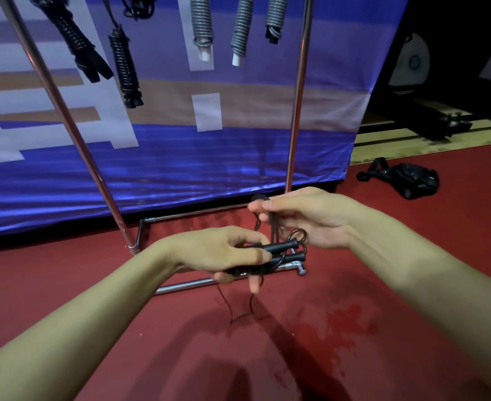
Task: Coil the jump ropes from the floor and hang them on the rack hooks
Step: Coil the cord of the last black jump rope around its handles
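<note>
A blue banner [238, 157] is stretched across the far side, behind a chrome rack [296, 91] on which coiled black and grey ropes [124, 68] are hung. Near the middle, above the red floor [354, 328], the black handles [281, 251] of a jump rope are gripped by the left hand [224, 253]. Its cord [273, 227] is pinched by the fingers [257, 205] of the right hand [305, 215].

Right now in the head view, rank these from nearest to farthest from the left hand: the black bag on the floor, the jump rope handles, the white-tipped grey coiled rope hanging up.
1. Jump rope handles, gripped by the left hand.
2. White-tipped grey coiled rope, hanging above.
3. Black bag, far right on the floor.
</note>
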`<state>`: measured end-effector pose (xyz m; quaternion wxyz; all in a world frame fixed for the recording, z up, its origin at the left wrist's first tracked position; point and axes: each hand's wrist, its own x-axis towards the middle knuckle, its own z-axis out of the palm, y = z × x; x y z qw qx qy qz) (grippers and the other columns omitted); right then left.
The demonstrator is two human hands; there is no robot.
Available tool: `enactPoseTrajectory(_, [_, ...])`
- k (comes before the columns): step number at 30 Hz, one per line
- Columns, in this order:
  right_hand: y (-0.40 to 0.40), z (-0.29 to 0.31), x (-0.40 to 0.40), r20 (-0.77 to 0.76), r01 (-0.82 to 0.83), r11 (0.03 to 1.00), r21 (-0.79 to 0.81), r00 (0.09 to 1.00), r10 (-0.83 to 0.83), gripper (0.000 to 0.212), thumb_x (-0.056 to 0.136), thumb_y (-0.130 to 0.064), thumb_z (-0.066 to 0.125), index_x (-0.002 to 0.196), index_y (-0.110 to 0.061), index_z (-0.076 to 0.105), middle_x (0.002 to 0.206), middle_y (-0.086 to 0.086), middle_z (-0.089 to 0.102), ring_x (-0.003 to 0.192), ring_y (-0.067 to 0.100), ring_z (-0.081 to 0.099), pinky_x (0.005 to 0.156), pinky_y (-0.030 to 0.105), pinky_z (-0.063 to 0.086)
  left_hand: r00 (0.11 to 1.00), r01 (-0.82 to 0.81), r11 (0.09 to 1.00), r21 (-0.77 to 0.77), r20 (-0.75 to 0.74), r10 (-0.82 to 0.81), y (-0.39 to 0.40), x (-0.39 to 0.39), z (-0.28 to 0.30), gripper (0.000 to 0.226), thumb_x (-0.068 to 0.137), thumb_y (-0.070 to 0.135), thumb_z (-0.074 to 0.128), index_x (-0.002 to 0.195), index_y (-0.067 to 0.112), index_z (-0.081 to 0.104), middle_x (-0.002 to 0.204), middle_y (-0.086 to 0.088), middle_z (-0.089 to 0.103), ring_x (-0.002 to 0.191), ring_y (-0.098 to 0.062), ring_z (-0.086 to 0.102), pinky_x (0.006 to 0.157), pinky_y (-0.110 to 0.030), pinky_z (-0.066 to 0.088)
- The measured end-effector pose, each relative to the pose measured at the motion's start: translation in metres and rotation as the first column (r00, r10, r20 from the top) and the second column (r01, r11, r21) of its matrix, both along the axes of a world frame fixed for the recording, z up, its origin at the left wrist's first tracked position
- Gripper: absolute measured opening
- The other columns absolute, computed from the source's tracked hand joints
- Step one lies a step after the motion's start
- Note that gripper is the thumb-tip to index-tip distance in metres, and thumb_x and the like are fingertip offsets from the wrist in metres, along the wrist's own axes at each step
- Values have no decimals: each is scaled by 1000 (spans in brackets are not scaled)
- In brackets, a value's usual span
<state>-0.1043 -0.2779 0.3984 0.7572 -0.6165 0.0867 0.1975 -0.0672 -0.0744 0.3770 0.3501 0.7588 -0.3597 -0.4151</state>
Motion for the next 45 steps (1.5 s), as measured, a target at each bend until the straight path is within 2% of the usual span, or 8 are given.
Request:
enactPoseTrajectory(7, [0, 2, 4, 101, 135, 988, 79, 985, -143, 15, 96, -10, 65, 110, -6, 66, 107, 8, 78, 87, 12, 75, 88, 28, 57, 1000, 5, 1000, -16, 10, -5, 0, 2, 1, 24, 110, 26, 49, 103, 4, 54, 85, -11, 76, 41, -19, 37, 44, -30, 27])
enactPoseTrajectory(14, [8, 13, 4, 173, 215, 955, 205, 952, -252, 8, 100, -12, 62, 105, -5, 63, 99, 6, 79, 83, 14, 75, 80, 31, 63, 997, -60, 997, 57, 42, 58, -5, -2, -3, 30, 108, 32, 51, 114, 2, 48, 95, -8, 80, 43, -18, 36, 48, -33, 27])
enactPoseTrajectory(23, [8, 20, -10, 289, 289, 932, 221, 893, -345, 8, 106, -7, 50, 99, -3, 53, 100, 19, 77, 100, 32, 76, 91, 41, 61, 848, -466, 875, -128, 219, 483, -5, 8, -10, 21, 106, 32, 54, 104, 12, 49, 93, 4, 80, 39, -13, 43, 39, -20, 30])
enactPoseTrajectory(29, [16, 10, -25, 262, 287, 909, 303, 892, -369, 22, 101, 9, 47, 113, -9, 40, 109, 27, 73, 104, 35, 74, 90, 39, 61, 745, -626, 714, -314, 30, 667, 0, 7, -4, 26, 106, 39, 54, 107, 15, 47, 67, 16, 69, 47, -12, 45, 48, -23, 33])
enactPoseTrajectory(33, [10, -1, -26, 244, 281, 913, 295, 902, -356, 24, 103, 11, 40, 106, -12, 37, 117, 24, 72, 114, 33, 71, 95, 36, 58, 758, -644, 655, -396, -213, 616, 6, 8, -1, 31, 105, 46, 51, 111, 16, 46, 110, -4, 76, 51, -12, 42, 50, -24, 31])
enactPoseTrajectory(36, [12, -15, -29, 243, 255, 940, 228, 919, -309, 26, 104, 12, 38, 98, -13, 40, 120, 23, 72, 111, 34, 72, 97, 40, 57, 722, -688, 587, -427, -330, 607, 4, 5, 3, 36, 103, 50, 49, 112, 16, 45, 106, -6, 74, 50, -12, 37, 47, -20, 26])
enactPoseTrajectory(41, [16, -27, -30, 282, 216, 964, 155, 926, -253, 30, 101, 14, 44, 91, -14, 42, 115, 20, 74, 100, 28, 75, 98, 37, 57, 723, -683, 603, -411, -268, 637, 1, 2, 7, 62, 102, 60, 48, 116, 0, 49, 92, -3, 73, 45, -15, 31, 49, -22, 19])
enactPoseTrajectory(45, [5, -29, -25, 245, 274, 950, 147, 921, -303, 25, 99, 6, 55, 88, -16, 48, 106, 13, 76, 80, 17, 72, 79, 29, 62, 751, -651, 615, -444, -260, 607, -1, 0, 9, 51, 106, 46, 50, 116, -5, 45, 98, -9, 74, 42, -14, 27, 49, -21, 17])
